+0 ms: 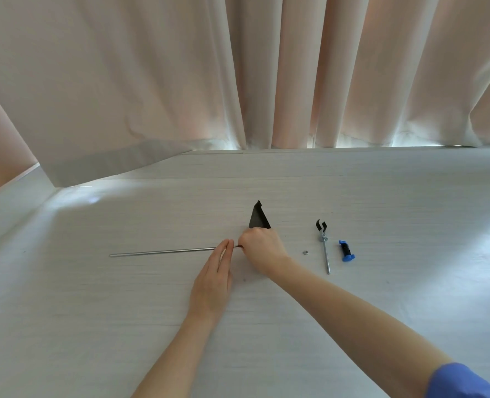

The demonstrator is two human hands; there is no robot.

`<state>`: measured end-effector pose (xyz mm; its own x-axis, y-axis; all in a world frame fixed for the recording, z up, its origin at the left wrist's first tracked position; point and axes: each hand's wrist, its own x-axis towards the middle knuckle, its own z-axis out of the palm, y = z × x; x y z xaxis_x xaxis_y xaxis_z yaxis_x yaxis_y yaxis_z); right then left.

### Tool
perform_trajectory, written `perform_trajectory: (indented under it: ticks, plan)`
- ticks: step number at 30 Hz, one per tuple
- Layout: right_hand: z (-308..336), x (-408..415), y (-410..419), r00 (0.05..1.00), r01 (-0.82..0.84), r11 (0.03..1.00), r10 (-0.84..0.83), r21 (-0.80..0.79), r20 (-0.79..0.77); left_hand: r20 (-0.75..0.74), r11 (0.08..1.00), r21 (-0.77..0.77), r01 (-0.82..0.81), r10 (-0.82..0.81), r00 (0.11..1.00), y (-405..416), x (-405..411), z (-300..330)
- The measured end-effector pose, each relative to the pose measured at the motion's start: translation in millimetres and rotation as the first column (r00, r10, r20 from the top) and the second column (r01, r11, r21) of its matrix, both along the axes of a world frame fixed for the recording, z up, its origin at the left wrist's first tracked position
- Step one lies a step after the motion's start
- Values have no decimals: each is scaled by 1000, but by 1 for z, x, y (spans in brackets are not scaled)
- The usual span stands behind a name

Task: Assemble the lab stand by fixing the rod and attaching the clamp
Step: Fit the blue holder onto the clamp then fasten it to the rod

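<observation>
No readable writing shows on anything. A metal rod [163,251] lies flat on the white table [381,196], running left from the hands. The left hand [213,280] pinches it near its right end with straight fingers. The right hand [262,249] grips the black base [258,216], tilted on edge, at the rod's end. Right of them lie a nut [305,252], a clamp [324,245] and a blue-black boss [346,250], well apart. Curtains [266,67] hang behind.
</observation>
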<state>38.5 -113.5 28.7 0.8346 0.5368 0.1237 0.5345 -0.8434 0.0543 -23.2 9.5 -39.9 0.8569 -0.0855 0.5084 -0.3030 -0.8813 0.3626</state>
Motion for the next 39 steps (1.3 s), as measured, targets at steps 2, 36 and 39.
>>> perform_trajectory:
  ticks: [2, 36, 39]
  plan:
    - [0, -3, 2, 1000, -3, 1000, 3, -2, -4, -60, 999, -34, -5, 3, 998, 0, -2, -1]
    - [-14, -2, -119, 874, 472, 743, -327, 474, -359, 94, 974, 216, -63, 44, 995, -16, 7, 4]
    - [-22, 0, -121, 866, 457, 810, -312, 368, -390, 64, 992, 119, -51, 44, 997, -37, 16, 3]
